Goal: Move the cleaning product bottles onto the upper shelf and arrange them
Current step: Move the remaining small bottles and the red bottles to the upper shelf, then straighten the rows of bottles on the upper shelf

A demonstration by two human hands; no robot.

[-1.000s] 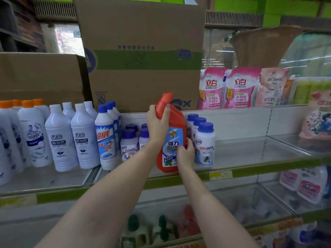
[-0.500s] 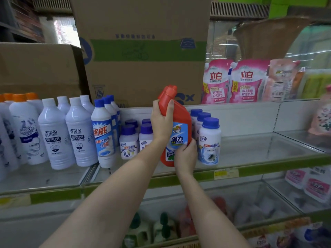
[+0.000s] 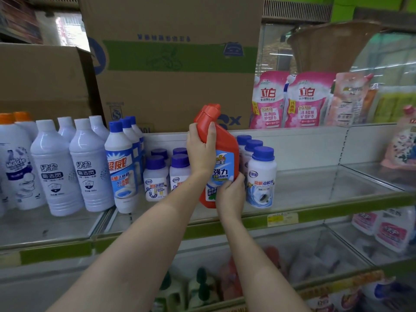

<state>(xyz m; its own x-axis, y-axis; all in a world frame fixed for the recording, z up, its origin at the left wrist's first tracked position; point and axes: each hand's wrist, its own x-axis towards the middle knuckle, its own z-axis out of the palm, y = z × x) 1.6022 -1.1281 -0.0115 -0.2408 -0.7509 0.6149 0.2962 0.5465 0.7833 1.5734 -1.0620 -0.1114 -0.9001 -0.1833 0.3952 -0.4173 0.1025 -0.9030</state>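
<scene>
While gripped at both ends, red bottle upright at the upper shelf, base at or just above the glass, too close to tell. Left hand wrapped round the bottle's neck just under the angled red cap, thumb across the front. Right hand curled round the bottle's lower body, fingers over the bottom of the blue label. Just right of the red bottle, touching or nearly so: row of white blue-capped jars running back toward the shelf's rear wall. Just left of the red bottle, partly behind the left wrist: small purple-capped jars. Further left of the red bottle: tall white bottle with blue label, then plain white bottles, then orange-capped bottles at the frame edge. Behind and above the red bottle: large cardboard box with a green band. Up and to the right of the red bottle: pink refill pouches standing on the shelf's top. Below the red bottle, on the lower shelf: blurred bottles, indistinct.
</scene>
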